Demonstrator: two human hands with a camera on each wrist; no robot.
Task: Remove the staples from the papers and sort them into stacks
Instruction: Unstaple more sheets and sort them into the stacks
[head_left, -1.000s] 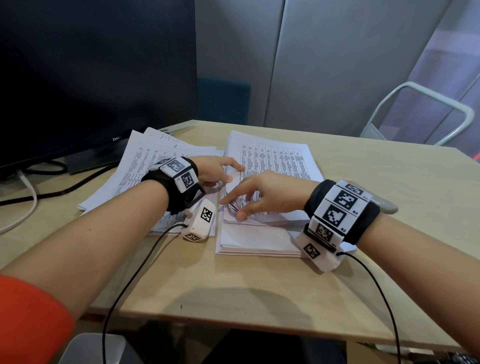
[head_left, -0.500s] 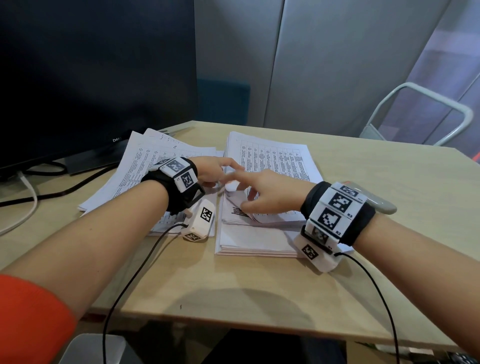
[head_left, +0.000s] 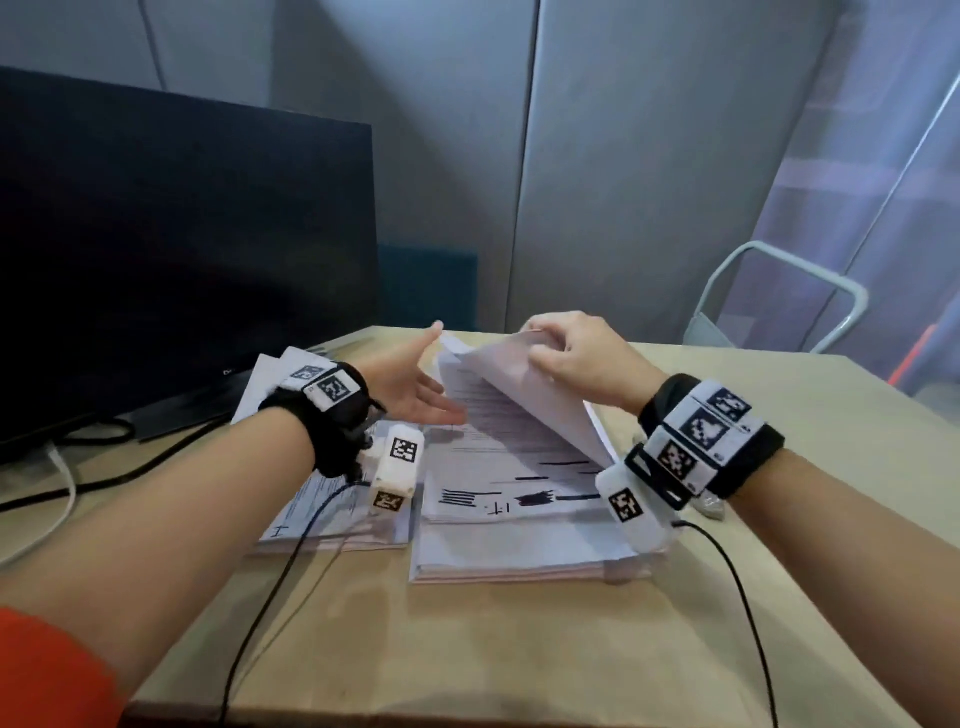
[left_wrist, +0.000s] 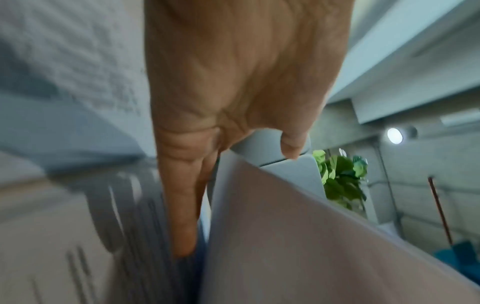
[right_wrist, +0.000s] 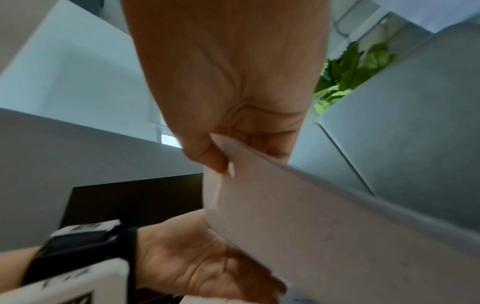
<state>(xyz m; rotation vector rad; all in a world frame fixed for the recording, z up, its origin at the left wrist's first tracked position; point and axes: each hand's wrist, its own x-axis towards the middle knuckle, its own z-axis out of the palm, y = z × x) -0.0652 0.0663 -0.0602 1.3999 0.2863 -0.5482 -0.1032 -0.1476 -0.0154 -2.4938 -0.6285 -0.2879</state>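
Note:
A thick stack of printed papers (head_left: 519, 545) lies in the middle of the wooden table (head_left: 467, 649). My right hand (head_left: 540, 345) pinches the top sheets (head_left: 524, 395) between thumb and fingers and holds them folded up and back over the stack. The right wrist view shows the thumb pressed on the sheets (right_wrist: 337, 236). My left hand (head_left: 421, 379) stands open, palm toward the raised sheets, its straight fingers (left_wrist: 182, 205) reaching down beside the sheets (left_wrist: 298, 236) onto the page below. A second, spread stack (head_left: 332, 519) lies to the left, under my left wrist.
A dark monitor (head_left: 182, 260) with cables (head_left: 104, 478) fills the back left. A white chair frame (head_left: 779, 301) stands beyond the table's right corner. A small grey object (head_left: 711, 506) lies on the table just behind my right wrist.
My right hand has lifted the top sheets from the stack's near-left corner up and back. My left hand has risen and opened beside them. The head view has tilted upward.

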